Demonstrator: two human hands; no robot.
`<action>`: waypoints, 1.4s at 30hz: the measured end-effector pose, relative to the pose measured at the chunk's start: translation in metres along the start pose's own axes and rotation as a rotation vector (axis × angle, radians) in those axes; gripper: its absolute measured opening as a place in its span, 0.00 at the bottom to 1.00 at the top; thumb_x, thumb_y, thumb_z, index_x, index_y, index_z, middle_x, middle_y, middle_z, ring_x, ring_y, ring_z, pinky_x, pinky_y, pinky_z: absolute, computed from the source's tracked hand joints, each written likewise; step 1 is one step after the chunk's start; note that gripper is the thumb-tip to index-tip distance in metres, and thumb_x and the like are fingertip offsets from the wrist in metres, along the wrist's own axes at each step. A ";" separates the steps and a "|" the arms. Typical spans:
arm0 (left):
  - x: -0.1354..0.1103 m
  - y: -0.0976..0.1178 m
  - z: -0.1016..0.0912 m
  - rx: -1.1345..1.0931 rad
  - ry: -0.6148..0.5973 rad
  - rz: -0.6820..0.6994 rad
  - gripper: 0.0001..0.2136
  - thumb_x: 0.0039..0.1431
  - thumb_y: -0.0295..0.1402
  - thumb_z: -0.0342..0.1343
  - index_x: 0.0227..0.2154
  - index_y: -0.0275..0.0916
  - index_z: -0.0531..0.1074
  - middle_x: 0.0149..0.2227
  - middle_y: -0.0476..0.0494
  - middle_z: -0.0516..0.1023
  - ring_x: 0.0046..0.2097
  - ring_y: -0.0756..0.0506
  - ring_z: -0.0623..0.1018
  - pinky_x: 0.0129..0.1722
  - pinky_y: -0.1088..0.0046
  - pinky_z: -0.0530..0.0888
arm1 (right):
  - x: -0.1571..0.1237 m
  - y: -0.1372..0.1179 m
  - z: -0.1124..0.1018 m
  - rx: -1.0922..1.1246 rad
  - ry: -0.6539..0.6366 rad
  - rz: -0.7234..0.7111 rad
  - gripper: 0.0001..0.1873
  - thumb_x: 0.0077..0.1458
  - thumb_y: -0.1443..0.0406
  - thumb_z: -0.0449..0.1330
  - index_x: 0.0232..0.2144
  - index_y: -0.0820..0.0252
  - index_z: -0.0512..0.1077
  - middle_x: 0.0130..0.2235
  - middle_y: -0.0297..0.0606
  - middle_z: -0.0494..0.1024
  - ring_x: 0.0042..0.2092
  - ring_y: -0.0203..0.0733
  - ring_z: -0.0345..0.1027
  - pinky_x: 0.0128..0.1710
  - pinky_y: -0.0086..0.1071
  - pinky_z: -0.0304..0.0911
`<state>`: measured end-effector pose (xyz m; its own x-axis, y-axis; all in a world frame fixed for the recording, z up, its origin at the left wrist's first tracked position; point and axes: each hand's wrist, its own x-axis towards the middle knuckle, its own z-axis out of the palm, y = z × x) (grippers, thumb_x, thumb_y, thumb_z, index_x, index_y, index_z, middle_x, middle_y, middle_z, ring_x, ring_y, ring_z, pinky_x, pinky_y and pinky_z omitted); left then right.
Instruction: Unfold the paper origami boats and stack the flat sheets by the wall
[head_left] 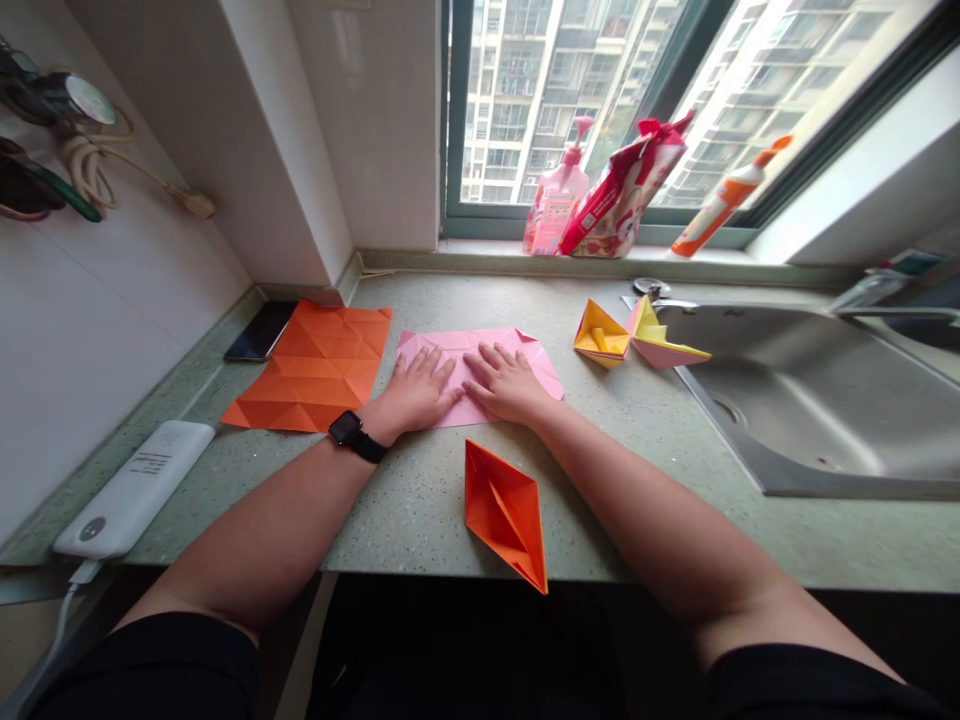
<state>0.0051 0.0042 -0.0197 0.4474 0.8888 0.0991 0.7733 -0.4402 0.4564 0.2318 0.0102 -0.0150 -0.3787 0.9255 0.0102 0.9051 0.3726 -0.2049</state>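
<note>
Seems to be smoothing pink paper [474, 408] with left hand [417, 392] and right hand [508, 385] spread, maybe needing a paper edge pinched next.

Daylight enters through the far window [555, 95], whose view is pale, washing out to white toward the upper right. The counter [405, 520] is evenly, softly lit, while the space below its near edge sinks almost to black. Diffuse highlights gleam on the sink [817, 400] at right; the left wall [112, 330] looks grey and dim. The left hand [418, 390], right hand [506, 385] and pink paper [480, 337] appear fairly clear. Wide-angle distortion tilts the orange bottle [720, 210]; the faucet [870, 290] is smeared.
</note>
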 end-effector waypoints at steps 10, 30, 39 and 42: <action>-0.003 0.024 -0.016 0.360 -0.216 -0.121 0.36 0.78 0.55 0.37 0.81 0.44 0.50 0.83 0.38 0.44 0.82 0.31 0.45 0.79 0.41 0.40 | 0.018 0.040 -0.021 -0.088 -0.041 0.368 0.43 0.75 0.42 0.41 0.81 0.59 0.50 0.83 0.50 0.45 0.82 0.59 0.39 0.79 0.58 0.38; 0.000 0.025 -0.008 0.372 -0.140 -0.122 0.34 0.78 0.52 0.38 0.80 0.44 0.53 0.82 0.37 0.47 0.82 0.30 0.48 0.79 0.41 0.44 | 0.005 0.004 -0.006 -0.087 -0.047 0.221 0.37 0.78 0.49 0.39 0.81 0.53 0.51 0.83 0.46 0.47 0.82 0.59 0.40 0.79 0.57 0.39; -0.019 0.026 -0.013 0.406 -0.153 -0.146 0.33 0.79 0.50 0.38 0.80 0.44 0.53 0.83 0.36 0.45 0.82 0.30 0.49 0.79 0.47 0.47 | -0.012 0.046 -0.020 -0.115 -0.064 0.293 0.42 0.75 0.44 0.40 0.81 0.55 0.50 0.83 0.48 0.46 0.82 0.58 0.39 0.79 0.53 0.38; -0.027 0.019 -0.025 0.421 -0.214 -0.118 0.33 0.79 0.46 0.39 0.79 0.36 0.54 0.82 0.30 0.46 0.82 0.31 0.50 0.79 0.49 0.51 | -0.015 0.048 -0.021 -0.114 -0.061 0.314 0.42 0.75 0.44 0.39 0.81 0.56 0.50 0.83 0.49 0.46 0.82 0.59 0.39 0.79 0.54 0.37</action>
<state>-0.0035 -0.0255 0.0088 0.3944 0.9089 -0.1356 0.9189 -0.3910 0.0519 0.2854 0.0153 -0.0045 -0.0861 0.9917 -0.0956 0.9939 0.0788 -0.0777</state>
